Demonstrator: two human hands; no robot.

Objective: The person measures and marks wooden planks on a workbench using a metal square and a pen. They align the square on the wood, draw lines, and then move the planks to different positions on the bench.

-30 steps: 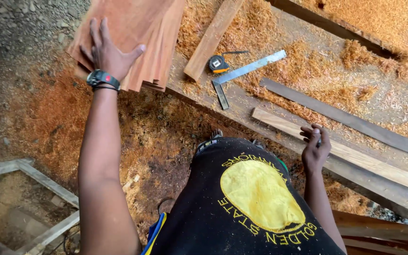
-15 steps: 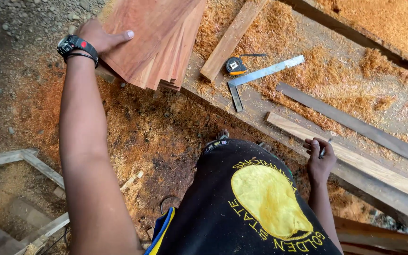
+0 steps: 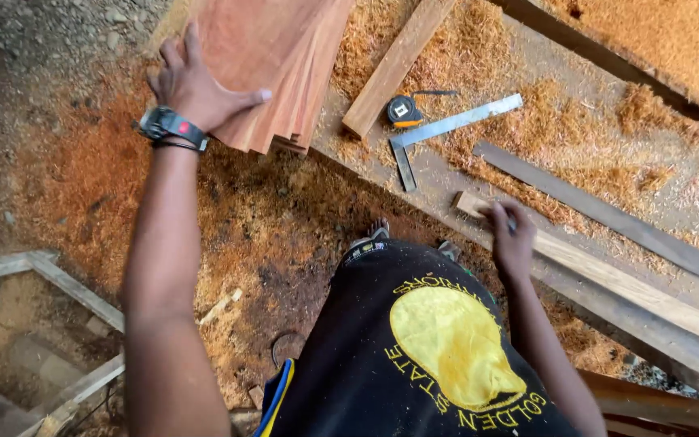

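Reddish boards [image 3: 285,57], a fanned stack of thin planks, sit at the top left on the near edge of the workbench [image 3: 446,182], their ends hanging out over the sawdust-covered ground [image 3: 82,186]; left hand [image 3: 196,85] lies flat on top of that stack near its overhanging end, fingers spread and thumb stretched out across the wood, so it's pressing down rather than gripping, with a black wristwatch [image 3: 167,125] on the wrist; just right of the stack there's a short pale wooden batten [image 3: 390,69] lying at an angle, then a yellow and black tape measure [image 3: 402,111] touching a metal try square [image 3: 446,125], all in a mess of orange shavings; further right, right hand [image 3: 511,235] is down on the near end of a long pale plank [image 3: 633,287] that runs off diagonally to the lower right, fingers curled over something small and thin, can't really tell what it is; a darker thin strip [image 3: 608,210] lies beyond that plank, roughly parallel to it; black shirt with a yellow print [image 3: 438,348] fills the bottom middle
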